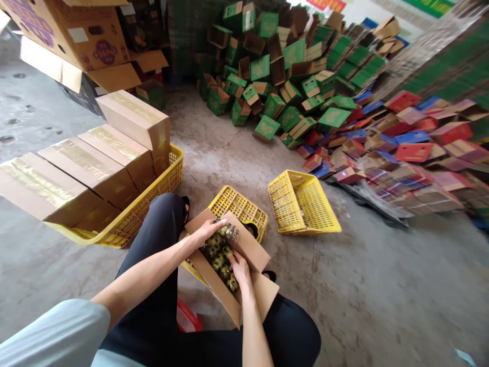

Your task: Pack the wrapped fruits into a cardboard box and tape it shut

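Touching fruit [217,263] in an open box [252,247], lower centre
Left hand [208,231], right hand [240,270] on top, can't tell how firmly — hard pressing could bruise fruit, a tipped box spill it

On the grey concrete floor [367,285], a yellow crate [128,221] at the left holds a row of taped brown cartons [82,163], the farthest standing higher. Beyond it, a large carton [87,43] bears purple print. Green boxes [266,127] lie heaped at the back, many tipped over; red and blue boxes [413,152] sprawl rightward. A smaller yellow basket [286,204] sits apart, near the centre. A green banner [431,6] hangs above.
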A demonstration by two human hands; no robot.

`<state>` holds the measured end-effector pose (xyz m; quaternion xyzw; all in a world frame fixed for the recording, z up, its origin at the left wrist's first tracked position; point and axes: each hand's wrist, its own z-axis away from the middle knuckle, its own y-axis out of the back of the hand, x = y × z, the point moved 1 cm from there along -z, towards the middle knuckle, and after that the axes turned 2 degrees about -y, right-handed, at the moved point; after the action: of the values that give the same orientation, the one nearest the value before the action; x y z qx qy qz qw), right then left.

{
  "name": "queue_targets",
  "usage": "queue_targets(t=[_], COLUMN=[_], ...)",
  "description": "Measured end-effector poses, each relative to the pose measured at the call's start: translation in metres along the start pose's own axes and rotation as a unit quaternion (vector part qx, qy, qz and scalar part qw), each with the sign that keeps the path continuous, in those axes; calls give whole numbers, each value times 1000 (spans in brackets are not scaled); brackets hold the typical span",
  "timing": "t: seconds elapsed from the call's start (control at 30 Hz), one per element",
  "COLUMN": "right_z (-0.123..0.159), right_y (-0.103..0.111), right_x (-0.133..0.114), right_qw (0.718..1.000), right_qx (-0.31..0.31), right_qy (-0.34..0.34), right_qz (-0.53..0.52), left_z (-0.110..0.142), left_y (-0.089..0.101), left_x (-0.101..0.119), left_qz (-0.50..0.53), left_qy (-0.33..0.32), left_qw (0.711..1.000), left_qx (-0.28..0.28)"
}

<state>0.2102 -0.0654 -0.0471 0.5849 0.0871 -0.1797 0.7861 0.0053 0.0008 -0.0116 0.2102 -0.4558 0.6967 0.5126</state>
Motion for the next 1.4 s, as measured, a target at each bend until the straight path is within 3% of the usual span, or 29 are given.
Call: queue_targets(t=[0.07, 0.23, 0.4, 0.57, 0.67, 0.77, 0.83, 0.93, 1.1, 1.23, 1.4], right_z=[5, 18, 9, 16, 19, 13, 5, -4, -4, -3, -12], right_y=[-4, -16, -3, -6, -11, -10, -7, -3, -4, -6, -8], right_x=[-3, -15, -11, -39, -62, -75, -78, -78, -73, -75, -89], right_qw=[1000, 989, 989, 981, 970, 960, 957, 962, 971, 968, 967], right_qx=[11, 104, 58, 95, 122, 76, 45, 43, 110, 138, 110], right_qy=[-2, 46, 69, 65, 134, 222, 245, 231, 194, 178, 143], right_qz=[5, 96, 118, 158, 160, 152, 149, 138, 88, 108, 180], left_z=[-1, -1, 5, 7, 9, 11, 11, 10, 8, 7, 5], left_y=[-1, 1, -2, -2, 3, 7, 9, 11, 14, 15, 16], left_x=[0, 0, 4, 6, 9, 15, 19, 24, 28, 29, 29], left_qz=[5, 11, 8, -4, -3, 6, 16, 37, 70, 90, 100], left_qy=[-1, 0, -4, 4, 5, -5, -15, -18, -23, -28, -25], left_qw=[1000, 1000, 1000, 1000, 1000, 1000, 999, 999, 997, 995, 994], left_qx=[6, 13, 5, 20, 27, 25, 28, 32, 24, 23, 30])
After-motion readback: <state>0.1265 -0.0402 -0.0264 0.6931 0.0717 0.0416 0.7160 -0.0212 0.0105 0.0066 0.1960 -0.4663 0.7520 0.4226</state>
